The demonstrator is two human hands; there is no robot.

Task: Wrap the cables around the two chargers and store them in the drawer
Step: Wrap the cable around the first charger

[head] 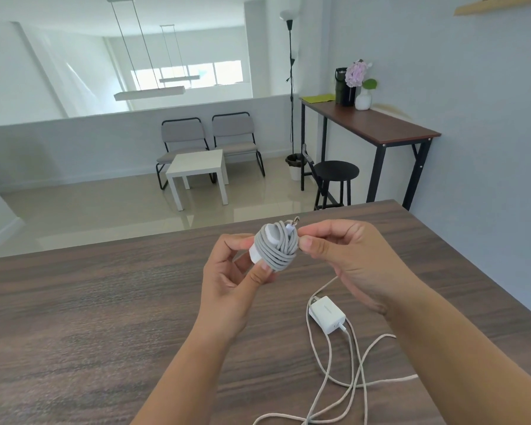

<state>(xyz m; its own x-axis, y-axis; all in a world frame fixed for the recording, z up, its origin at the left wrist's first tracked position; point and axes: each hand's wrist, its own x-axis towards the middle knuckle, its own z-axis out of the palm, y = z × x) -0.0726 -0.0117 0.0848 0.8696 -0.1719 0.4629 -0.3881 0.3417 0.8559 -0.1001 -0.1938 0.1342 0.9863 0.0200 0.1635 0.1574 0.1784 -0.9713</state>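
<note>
Below the right wrist: the second charger (327, 314), a white block, lies flat on the wooden table (89, 317). Its long axis runs from near right to far left, with the metal prongs pointing far left toward the hands.
Loose cable: a pale cable (354, 368) is plugged into the near right end of that charger and sprawls in open loops toward the viewer, passing under the right forearm.
Left hand: the left hand (230, 279) is raised above the table, fingers and thumb curled round the first charger (256, 254), thumb pressed on its white near end.
First charger: a white block almost hidden by its wrapping, held between both hands, its long axis tilted from near left up to far right.
Grey cable: a grey cable (281, 248) is wound in many turns around the first charger, forming a tight bundle.
Cable end: the white plug (292, 228) sticks out at the top of the bundle, its metal tip pointing up and away.
Right hand: the right hand (341, 253) is beside the bundle, fingertips pinching the cable just by the plug, thumb touching the grey turns.
Beyond the hands: the table's far edge, then a tiled floor with a small white side table (198, 167) and two grey chairs (210, 139) behind it.
Beyond the right hand: a black stool (336, 171) under a tall dark desk (377, 124) carrying a vase of lilac flowers (359, 79); a floor lamp (290, 56) stands left of it.
</note>
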